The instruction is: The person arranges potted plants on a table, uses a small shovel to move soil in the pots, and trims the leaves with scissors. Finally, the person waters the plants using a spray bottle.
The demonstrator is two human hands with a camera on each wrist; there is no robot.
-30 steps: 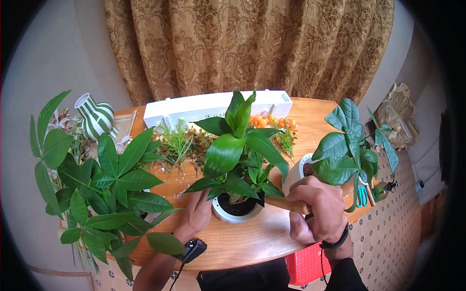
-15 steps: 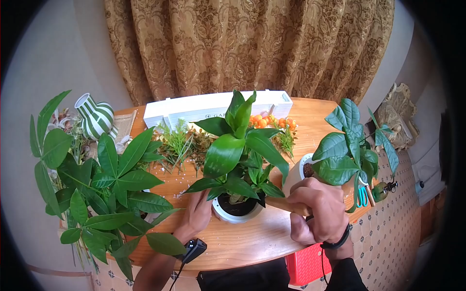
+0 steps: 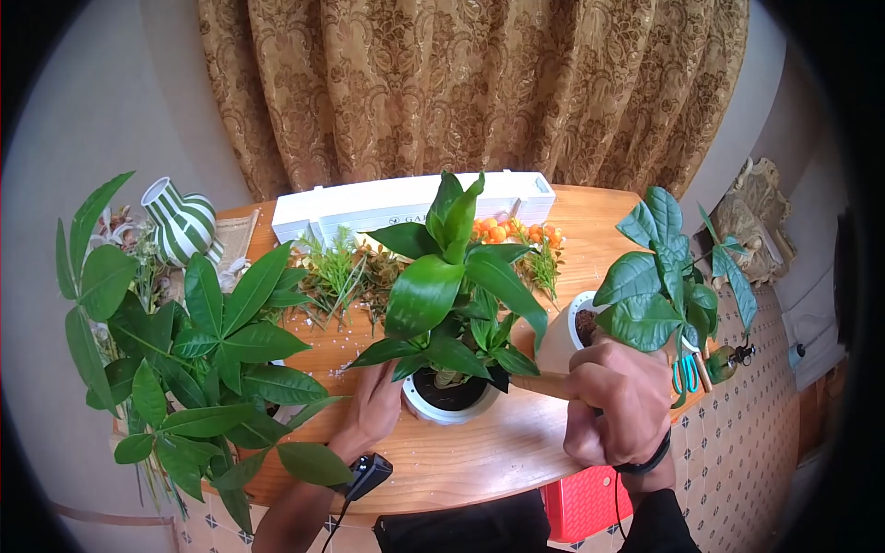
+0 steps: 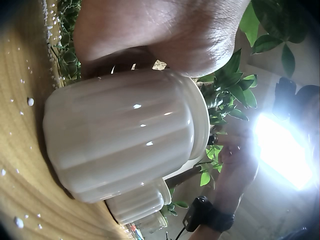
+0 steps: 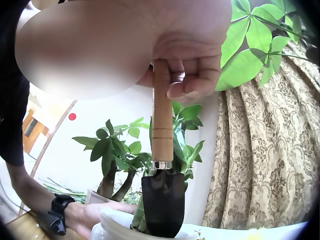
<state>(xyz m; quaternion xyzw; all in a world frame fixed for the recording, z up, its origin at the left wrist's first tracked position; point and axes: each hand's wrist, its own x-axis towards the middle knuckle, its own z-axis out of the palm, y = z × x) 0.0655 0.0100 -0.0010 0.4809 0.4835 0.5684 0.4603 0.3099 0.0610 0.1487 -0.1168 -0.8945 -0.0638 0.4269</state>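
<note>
A broad-leaved green plant (image 3: 426, 300) grows in a white pot (image 3: 433, 412) at the middle of the table, with dark soil (image 3: 452, 394) inside. Against the pot's left side my left hand (image 3: 373, 412) holds it; the left wrist view shows the ribbed pot wall (image 4: 120, 135) beneath the hand. My right hand (image 3: 624, 401) grips the wooden handle (image 5: 162, 120) of a small hand trowel. The trowel's black blade (image 5: 164, 200) points down inside the pot's right rim, beside the plant's stem. In the head view, leaves partly cover the blade.
Another white pot (image 3: 556, 343) with a leafy plant stands right of centre. A large leafy plant (image 3: 221, 341) fills the left side. Behind lie a white planter box (image 3: 350, 205), orange berries (image 3: 498, 230) and cut greenery (image 3: 332, 272). Teal-handled scissors (image 3: 687, 371) lie at the right edge.
My right hand has shifted slightly right with the trowel, and more of its handle shows. The left hand and the pot stay where they were.
</note>
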